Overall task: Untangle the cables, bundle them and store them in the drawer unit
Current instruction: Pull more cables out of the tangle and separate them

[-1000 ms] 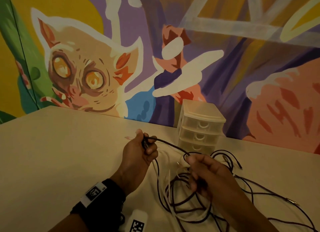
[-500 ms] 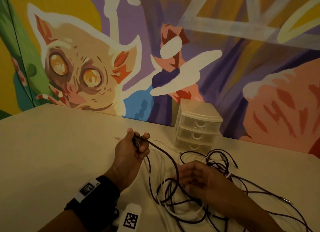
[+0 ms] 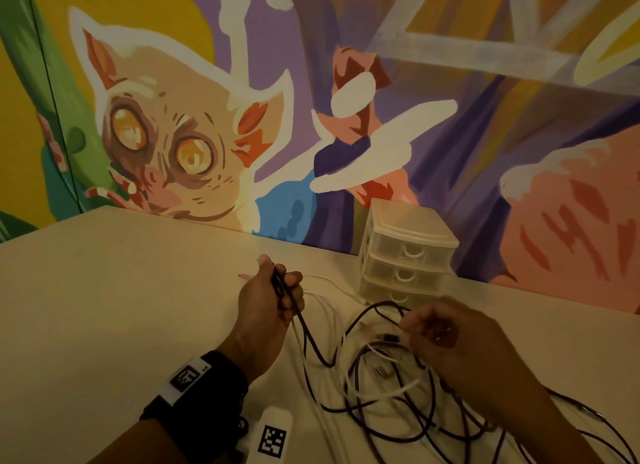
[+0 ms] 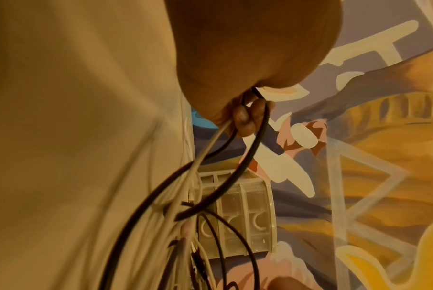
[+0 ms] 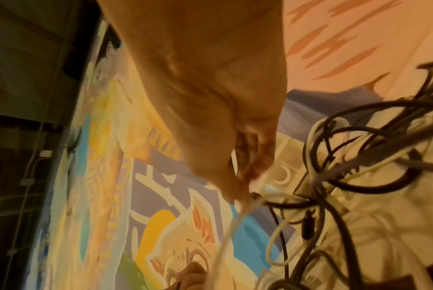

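Observation:
A tangle of dark and white cables (image 3: 388,387) lies on the beige table (image 3: 121,308) in front of me. My left hand (image 3: 277,297) is raised a little left of the heap, its fingers curled round a dark cable (image 4: 250,153) and a white one (image 4: 205,149). My right hand (image 3: 446,339) hovers over the heap and pinches a white cable (image 5: 233,225) at its fingertips; the picture is blurred there. The small translucent drawer unit (image 3: 405,252) stands against the wall behind the heap, all three drawers closed.
A painted mural wall (image 3: 346,100) runs along the far table edge. A white tagged device (image 3: 273,436) lies near my left wrist. Loose dark cable loops (image 3: 588,425) trail to the right front.
My right hand lifted from the heap and moved right, now pinching a white cable. My left hand kept its grip on the cables and barely moved.

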The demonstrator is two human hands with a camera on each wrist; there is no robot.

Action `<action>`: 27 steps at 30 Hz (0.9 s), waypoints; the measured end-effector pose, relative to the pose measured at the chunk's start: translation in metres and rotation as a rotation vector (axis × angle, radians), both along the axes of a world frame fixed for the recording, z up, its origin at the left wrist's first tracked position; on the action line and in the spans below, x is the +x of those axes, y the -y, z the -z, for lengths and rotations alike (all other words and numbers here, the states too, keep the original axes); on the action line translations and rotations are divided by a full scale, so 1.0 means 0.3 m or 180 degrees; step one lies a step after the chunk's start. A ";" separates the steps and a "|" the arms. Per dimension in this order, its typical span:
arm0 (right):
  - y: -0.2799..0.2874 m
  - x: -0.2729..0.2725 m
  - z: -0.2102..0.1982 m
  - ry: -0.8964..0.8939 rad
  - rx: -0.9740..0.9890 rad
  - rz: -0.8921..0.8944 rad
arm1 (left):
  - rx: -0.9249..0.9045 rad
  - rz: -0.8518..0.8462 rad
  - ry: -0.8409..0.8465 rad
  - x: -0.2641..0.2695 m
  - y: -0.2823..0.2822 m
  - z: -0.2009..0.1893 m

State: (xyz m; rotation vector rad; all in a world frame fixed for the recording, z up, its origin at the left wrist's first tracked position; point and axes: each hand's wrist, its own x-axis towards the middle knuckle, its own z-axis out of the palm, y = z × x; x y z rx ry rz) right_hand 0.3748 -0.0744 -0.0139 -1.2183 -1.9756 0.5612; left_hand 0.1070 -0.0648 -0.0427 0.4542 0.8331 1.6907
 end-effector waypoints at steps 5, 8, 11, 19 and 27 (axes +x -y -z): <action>0.050 -0.113 0.013 0.0424 -0.0612 -0.1173 | 0.0005 -0.0017 -0.0007 0.000 0.001 -0.009; 0.034 -0.171 0.022 0.1116 -0.0183 -0.1134 | 0.0030 -0.0027 0.0097 -0.006 0.001 -0.015; 0.002 -0.232 0.044 0.2007 0.0275 -0.1084 | 0.0120 -0.0002 0.0193 -0.017 0.000 -0.023; -0.023 -0.278 -0.010 0.2067 0.0423 -0.1247 | 0.0258 -0.0115 0.0414 -0.080 0.003 -0.043; 0.017 -0.230 -0.316 -0.0842 -0.1528 -0.1143 | 0.0237 -0.0280 0.0580 -0.160 -0.021 -0.027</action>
